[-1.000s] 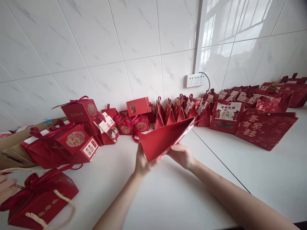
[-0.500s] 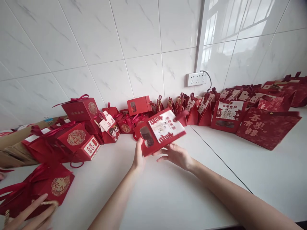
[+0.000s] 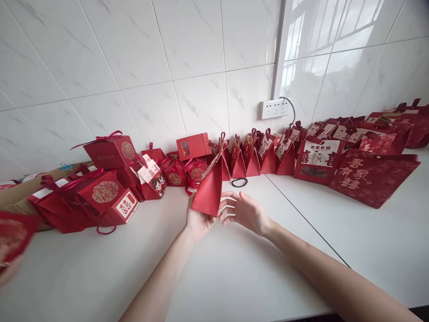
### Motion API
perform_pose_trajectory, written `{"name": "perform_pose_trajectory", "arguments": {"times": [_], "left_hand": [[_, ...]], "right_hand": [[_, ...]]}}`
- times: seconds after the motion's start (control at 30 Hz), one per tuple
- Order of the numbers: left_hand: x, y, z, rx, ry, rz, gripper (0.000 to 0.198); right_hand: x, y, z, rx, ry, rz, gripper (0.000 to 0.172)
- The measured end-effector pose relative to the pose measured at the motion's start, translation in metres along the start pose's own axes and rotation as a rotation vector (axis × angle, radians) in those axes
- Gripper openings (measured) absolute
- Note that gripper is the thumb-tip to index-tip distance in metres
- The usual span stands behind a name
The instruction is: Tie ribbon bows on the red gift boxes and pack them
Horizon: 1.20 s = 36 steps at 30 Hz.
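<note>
A red triangular gift box [image 3: 209, 190] is held upright above the white table, its plain side panel facing me. My left hand [image 3: 198, 221] grips it from below and the left, with part of the palm under its base. My right hand [image 3: 244, 212] is beside its lower right edge, fingers apart and curved toward it; whether the fingertips touch the box I cannot tell. Behind my right hand a black ring-shaped band [image 3: 239, 182] lies on the table. The printed front of the box is turned to the left and mostly hidden.
A row of triangular gift boxes [image 3: 252, 161] stands along the tiled wall. Stacked ribboned boxes [image 3: 103, 190] are at left, larger red bags [image 3: 372, 179] at right. Another person's hand [image 3: 11, 270] holds a red box [image 3: 15, 237] at the left edge. A power strip [image 3: 275, 109] is on the wall.
The gift box has turned from its printed face to its side panel and stands more upright. The black band has come into view. The other person's red box has been lifted toward the left edge.
</note>
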<state>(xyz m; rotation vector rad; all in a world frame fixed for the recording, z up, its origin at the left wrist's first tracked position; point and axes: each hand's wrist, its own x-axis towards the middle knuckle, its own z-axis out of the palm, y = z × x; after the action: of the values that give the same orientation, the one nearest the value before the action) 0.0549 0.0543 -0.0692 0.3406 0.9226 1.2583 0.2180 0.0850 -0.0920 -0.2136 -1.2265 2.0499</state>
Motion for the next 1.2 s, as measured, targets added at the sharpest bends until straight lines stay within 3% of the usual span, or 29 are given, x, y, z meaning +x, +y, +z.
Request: {"name": "perform_pose_trajectory", "arguments": {"times": [0.1,0.2,0.3,0.4,0.53,0.63,0.77,0.93,1.2], "left_hand": [[0.005,-0.004,-0.004,0.054,0.007,0.11,0.051],[0.009,-0.006,-0.008,0.216,-0.002,0.383,0.054],[0.009,-0.009,-0.012,0.425,-0.104,0.654,0.053],[0.005,-0.013,-0.014,0.623,-0.207,0.849,0.059],[0.0,-0.021,-0.014,0.765,-0.054,1.075,0.074],[0.002,-0.018,-0.013,0.696,-0.024,1.003,0.067],[0.009,-0.006,-0.015,0.624,-0.007,0.755,0.054],[0.012,0.0,-0.017,0.638,0.076,0.557,0.049],[0.013,-0.003,-0.016,0.715,0.152,0.564,0.043]], "right_hand": [[0.0,0.0,0.001,-0.032,0.049,-0.028,0.053],[0.002,0.001,0.003,-0.13,0.17,-0.102,0.051],[0.003,0.002,0.003,-0.111,0.278,-0.115,0.048],[0.004,0.002,0.002,0.025,0.302,-0.115,0.042],[0.004,0.001,-0.001,0.089,0.274,-0.156,0.038],[0.004,0.002,-0.004,-0.02,0.282,-0.162,0.046],[0.002,0.004,-0.001,-0.311,0.306,-0.14,0.057],[0.001,0.003,0.004,-0.363,0.38,0.036,0.059],[0.005,0.007,0.0,-0.315,0.443,0.081,0.057]]}}
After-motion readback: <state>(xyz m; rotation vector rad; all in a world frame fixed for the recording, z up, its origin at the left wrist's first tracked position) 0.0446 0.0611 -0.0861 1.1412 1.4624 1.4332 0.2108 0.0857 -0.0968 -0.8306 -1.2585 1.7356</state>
